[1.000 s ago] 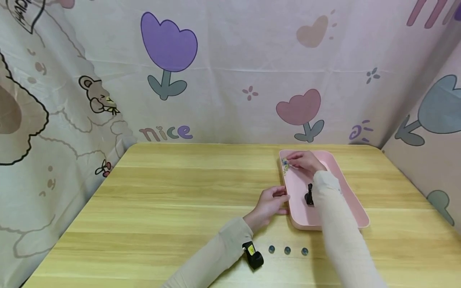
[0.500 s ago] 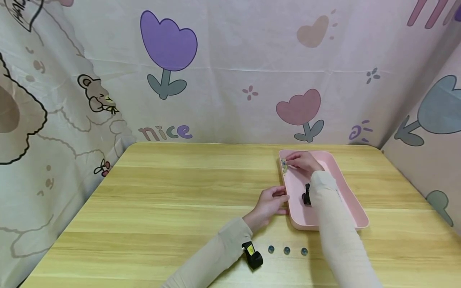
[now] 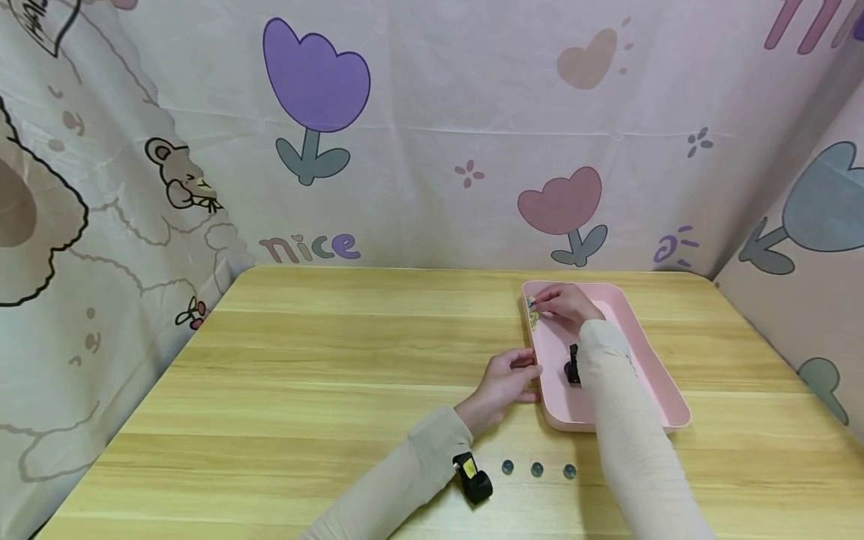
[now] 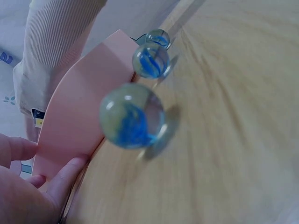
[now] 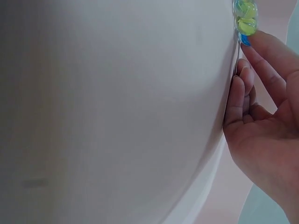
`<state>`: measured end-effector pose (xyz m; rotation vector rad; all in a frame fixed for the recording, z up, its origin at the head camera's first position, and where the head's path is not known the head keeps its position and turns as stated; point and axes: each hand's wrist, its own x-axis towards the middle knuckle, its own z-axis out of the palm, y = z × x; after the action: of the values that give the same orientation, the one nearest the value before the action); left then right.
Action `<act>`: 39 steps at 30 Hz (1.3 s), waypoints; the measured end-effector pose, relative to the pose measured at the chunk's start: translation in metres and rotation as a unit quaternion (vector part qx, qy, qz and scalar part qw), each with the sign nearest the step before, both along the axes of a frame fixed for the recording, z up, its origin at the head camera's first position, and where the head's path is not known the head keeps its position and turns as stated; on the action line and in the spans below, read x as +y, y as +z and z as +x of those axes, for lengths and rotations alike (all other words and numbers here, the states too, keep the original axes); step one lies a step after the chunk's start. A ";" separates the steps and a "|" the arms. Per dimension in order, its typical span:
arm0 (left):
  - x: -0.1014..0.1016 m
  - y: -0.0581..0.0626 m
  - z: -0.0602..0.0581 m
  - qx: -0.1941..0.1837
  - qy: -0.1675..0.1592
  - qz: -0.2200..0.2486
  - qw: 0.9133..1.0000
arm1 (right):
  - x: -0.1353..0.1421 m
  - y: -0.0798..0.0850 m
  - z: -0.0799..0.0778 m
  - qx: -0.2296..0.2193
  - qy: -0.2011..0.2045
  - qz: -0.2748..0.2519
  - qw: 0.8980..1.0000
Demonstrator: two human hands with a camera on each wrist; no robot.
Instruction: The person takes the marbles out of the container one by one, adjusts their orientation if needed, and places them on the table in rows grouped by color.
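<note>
My left hand (image 3: pixel 498 386) holds the left side wall of a pink tray (image 3: pixel 572 411), its thumb low on the wall and a fingertip at the rim in the left wrist view. Inside the tray, at the far left, my right hand (image 3: pixel 568 303) reaches to the wall. Its fingertips pinch a blue marble (image 5: pixel 245 40), mostly hidden. Touching or close beside that marble are several clear marbles with yellow-green swirls (image 5: pixel 247 18), lined along the wall. On the table in front of the tray sit three clear marbles with blue swirls (image 3: pixel 536 469), spaced apart in a row.
A wooden table (image 3: pixel 324 375) carries the tray on its right side. Behind it hangs a patterned cloth (image 3: pixel 432 112). Black wrist cameras are strapped at the left cuff (image 3: pixel 474 480) and under the right wrist (image 3: pixel 572 366).
My right forearm and wrist have shifted slightly left, while the fingertips stay at the marbles by the wall. The left hand, tray and marbles on the table have not visibly moved.
</note>
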<state>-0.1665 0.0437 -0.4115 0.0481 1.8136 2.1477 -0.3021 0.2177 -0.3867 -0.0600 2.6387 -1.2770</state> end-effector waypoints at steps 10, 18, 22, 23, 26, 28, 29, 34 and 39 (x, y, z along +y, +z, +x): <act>0.001 0.002 0.000 0.002 -0.001 -0.005 1.000 | 0.002 0.002 0.002 -0.007 0.006 -0.010 1.000; 0.000 0.001 0.000 -0.002 -0.001 -0.005 1.000 | 0.005 0.002 0.002 0.009 0.019 -0.015 1.000; 0.000 0.000 -0.001 0.000 -0.002 -0.006 1.000 | 0.005 0.001 0.001 0.007 0.015 -0.017 1.000; 0.000 0.000 -0.001 0.000 -0.002 -0.006 1.000 | 0.005 0.002 0.001 0.006 0.014 -0.017 1.000; 0.000 0.000 -0.001 -0.001 -0.003 -0.002 1.000 | 0.004 0.002 0.002 0.000 0.010 -0.018 1.000; 0.000 0.000 -0.001 0.000 -0.002 -0.001 1.000 | 0.004 0.002 0.001 -0.002 0.011 -0.017 1.000; 0.000 0.000 -0.001 -0.001 -0.001 0.001 1.000 | 0.004 0.003 0.001 -0.003 0.011 -0.017 1.000; 0.001 -0.001 -0.002 -0.003 0.002 0.004 1.000 | 0.006 0.005 0.002 -0.009 0.023 -0.018 1.000; 0.001 -0.001 -0.002 -0.001 0.001 0.002 1.000 | 0.009 0.009 0.002 -0.016 0.034 -0.029 0.999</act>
<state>-0.1682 0.0446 -0.4123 0.0450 1.8096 2.1528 -0.3002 0.2267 -0.3780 -0.1344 2.5500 -1.3197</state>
